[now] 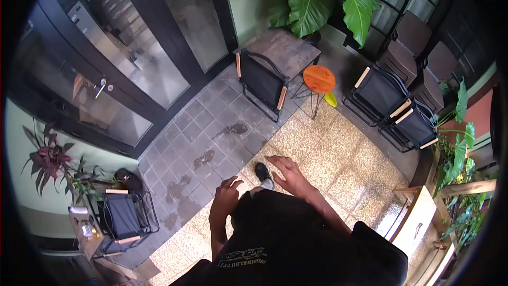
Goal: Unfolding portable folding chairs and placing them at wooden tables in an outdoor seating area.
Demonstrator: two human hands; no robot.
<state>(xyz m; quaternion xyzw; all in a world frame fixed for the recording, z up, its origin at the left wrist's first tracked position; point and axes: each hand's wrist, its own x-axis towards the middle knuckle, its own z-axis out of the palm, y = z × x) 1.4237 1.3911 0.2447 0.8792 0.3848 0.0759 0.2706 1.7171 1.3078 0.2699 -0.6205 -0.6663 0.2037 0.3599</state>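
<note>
My left hand (227,195) hangs in the air in front of my body, its fingers loosely bent and nothing visible in it. To its right, my right hand (287,173) is held out with the fingers apart, also holding nothing. Between the two, one dark shoe (261,170) shows on the floor below. Neither hand touches anything. Nearest ahead of them are a black folding chair (260,82) with wooden armrests and a round orange side table (319,78) on thin wire legs.
Grey tiles (185,127), wet in patches, meet a pebbled floor (338,153). Dark glass doors (100,89) stand left. A low table (283,50), large-leaved plant (312,8) and more black chairs (378,95) lie ahead. Another chair (121,214) sits left, a wooden bench (415,217) right.
</note>
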